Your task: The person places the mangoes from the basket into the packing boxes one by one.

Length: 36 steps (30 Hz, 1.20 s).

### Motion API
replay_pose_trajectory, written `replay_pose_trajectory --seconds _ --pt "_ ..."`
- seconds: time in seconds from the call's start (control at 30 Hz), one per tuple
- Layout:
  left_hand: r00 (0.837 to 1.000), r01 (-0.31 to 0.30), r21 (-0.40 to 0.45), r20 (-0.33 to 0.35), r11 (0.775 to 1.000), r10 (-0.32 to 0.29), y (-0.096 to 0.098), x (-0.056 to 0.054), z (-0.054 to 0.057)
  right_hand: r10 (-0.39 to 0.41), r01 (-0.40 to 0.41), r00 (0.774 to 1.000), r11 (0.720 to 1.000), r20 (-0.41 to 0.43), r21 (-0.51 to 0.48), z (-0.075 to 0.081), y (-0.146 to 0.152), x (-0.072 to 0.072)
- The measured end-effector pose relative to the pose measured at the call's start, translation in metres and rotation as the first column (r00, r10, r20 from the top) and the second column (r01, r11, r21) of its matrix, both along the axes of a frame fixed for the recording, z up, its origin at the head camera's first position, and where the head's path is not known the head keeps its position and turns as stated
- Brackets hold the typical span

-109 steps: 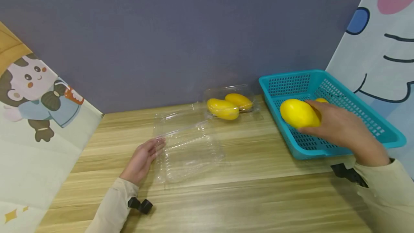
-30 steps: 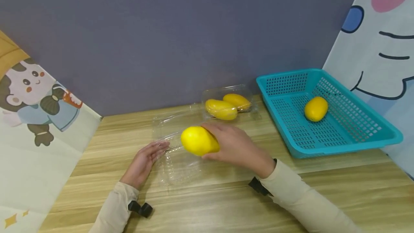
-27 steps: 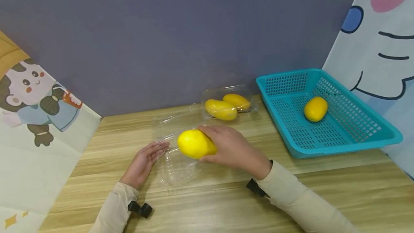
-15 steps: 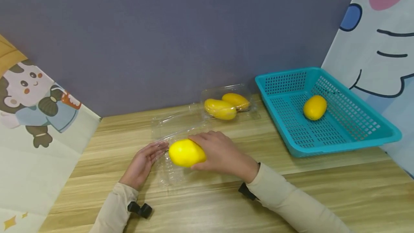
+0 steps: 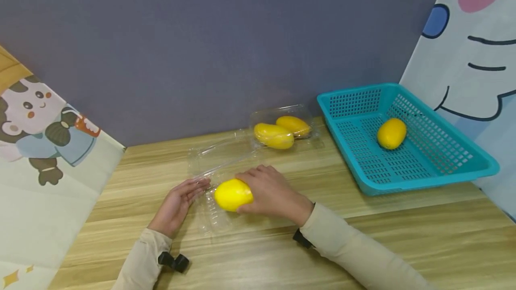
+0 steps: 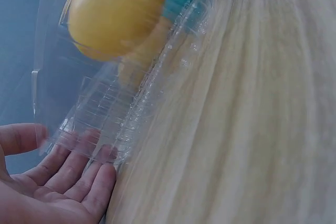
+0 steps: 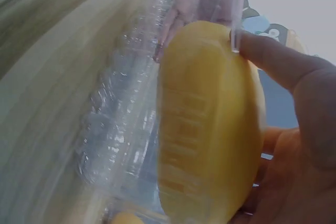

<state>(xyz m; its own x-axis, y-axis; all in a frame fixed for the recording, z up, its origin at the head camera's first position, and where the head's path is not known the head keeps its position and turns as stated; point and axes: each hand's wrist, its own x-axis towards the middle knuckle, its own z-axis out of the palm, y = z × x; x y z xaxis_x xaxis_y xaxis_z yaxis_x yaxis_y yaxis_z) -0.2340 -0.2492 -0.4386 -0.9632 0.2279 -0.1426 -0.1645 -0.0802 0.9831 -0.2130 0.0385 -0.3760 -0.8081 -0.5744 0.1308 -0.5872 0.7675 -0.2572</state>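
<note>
My right hand (image 5: 274,194) grips a yellow mango (image 5: 231,195) over the near half of an open clear plastic clamshell box (image 5: 215,218). In the right wrist view the mango (image 7: 215,129) shows partly through the box wall, with thumb and fingers (image 7: 278,59) on opposite sides of it. The left hand (image 5: 175,205) rests at the left side of the clamshell. Its fingers (image 6: 71,174) lie fairly straight against the plastic in the left wrist view, thumb apart. The clamshell's lid (image 5: 219,153) lies folded back toward the wall.
Another clear box (image 5: 262,113) holding two mangoes (image 5: 274,136) stands behind, against the grey wall (image 5: 201,57). To the right sits a turquoise slotted basket (image 5: 342,147) with one mango (image 5: 392,134) inside. Printed cartoon panels (image 5: 60,133) flank the wooden table (image 5: 282,254).
My right hand has carried a mango from the basket leftward to the open clamshell, then lowered it over the near half. The left hand has stayed by the clamshell's left side.
</note>
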Motion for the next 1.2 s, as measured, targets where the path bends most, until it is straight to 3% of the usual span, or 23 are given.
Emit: replay_pose_trajectory --seconds 0.27,0.53,0.93,1.2 --pt "1.0 0.007 0.024 -0.005 1.0 -0.007 0.001 -0.001 -0.002 -0.07 0.064 0.994 0.995 0.087 0.072 -0.007 -0.011 -0.004" --pt "1.0 0.004 0.02 0.003 1.0 -0.004 0.0 0.0 -0.002 -0.073 0.063 0.986 0.995 0.148 0.072 -0.007 -0.01 -0.003" --pt "0.999 -0.02 -0.004 0.027 1.0 0.02 0.002 0.001 -0.002 -0.052 0.036 0.987 0.994 0.154 0.107 -0.002 -0.001 -0.005" --pt "1.0 -0.012 0.031 0.029 0.999 0.011 0.001 0.001 -0.002 -0.06 0.047 0.989 0.994 0.138 0.097 -0.004 -0.004 -0.003"
